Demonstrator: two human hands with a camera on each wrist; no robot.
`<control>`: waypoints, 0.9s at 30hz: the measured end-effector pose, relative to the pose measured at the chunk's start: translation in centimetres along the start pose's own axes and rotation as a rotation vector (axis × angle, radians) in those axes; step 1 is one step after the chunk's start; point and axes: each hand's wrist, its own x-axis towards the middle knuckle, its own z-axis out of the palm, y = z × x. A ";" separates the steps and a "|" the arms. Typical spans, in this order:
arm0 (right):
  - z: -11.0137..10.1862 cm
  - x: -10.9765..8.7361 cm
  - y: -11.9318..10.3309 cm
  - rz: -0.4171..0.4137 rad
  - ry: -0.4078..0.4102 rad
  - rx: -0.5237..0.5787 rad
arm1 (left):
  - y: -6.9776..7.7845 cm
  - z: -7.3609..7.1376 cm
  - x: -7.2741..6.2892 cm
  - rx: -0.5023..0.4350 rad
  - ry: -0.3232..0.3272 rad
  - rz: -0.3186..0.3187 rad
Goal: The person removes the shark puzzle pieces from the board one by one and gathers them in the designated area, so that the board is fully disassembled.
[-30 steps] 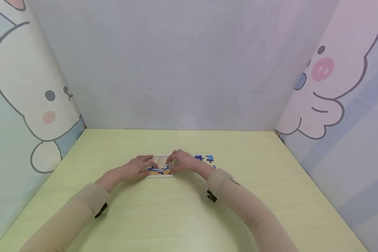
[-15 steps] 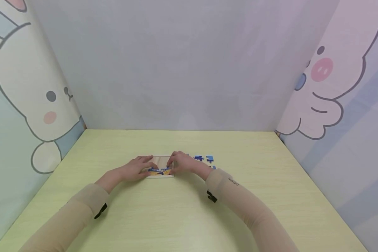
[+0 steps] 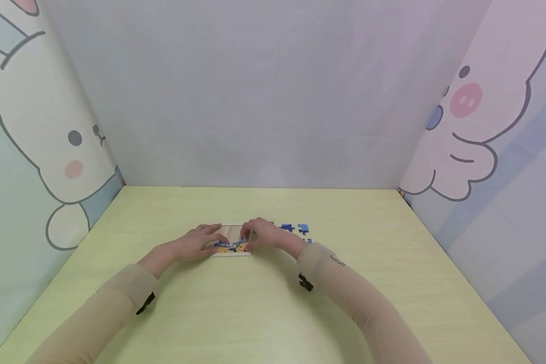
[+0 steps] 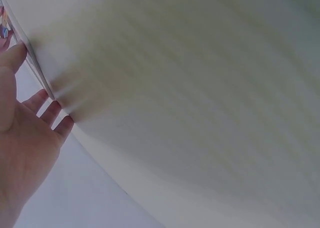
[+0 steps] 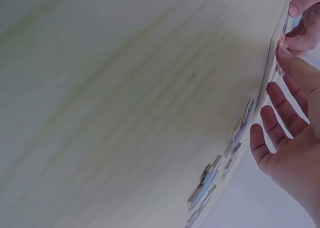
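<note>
Pinching a piece (image 3: 241, 242) between thumb and fingers of the right hand (image 3: 265, 234), over the near right part of the tray (image 3: 232, 255); seemingly tipped up more than a second ago, so likely not yet lying flat. Resting relaxed fingers of the left hand (image 3: 195, 243) along the tray's left side, by the laid pieces (image 3: 227, 249). Bare toward the back. Rightward, scattered on the surface (image 3: 264, 308): loose pieces (image 3: 303, 229).
</note>
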 end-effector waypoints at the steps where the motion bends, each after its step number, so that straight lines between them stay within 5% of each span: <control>1: 0.0 0.0 0.1 -0.001 0.001 0.017 | 0.0 -0.1 0.0 -0.002 -0.002 -0.003; 8: 0.0 0.0 0.5 0.022 0.013 0.117 | -0.2 0.0 0.1 0.013 0.001 0.010; 27: -1.9 -1.4 0.3 -0.023 0.038 0.124 | 0.0 0.1 0.3 0.020 0.005 0.018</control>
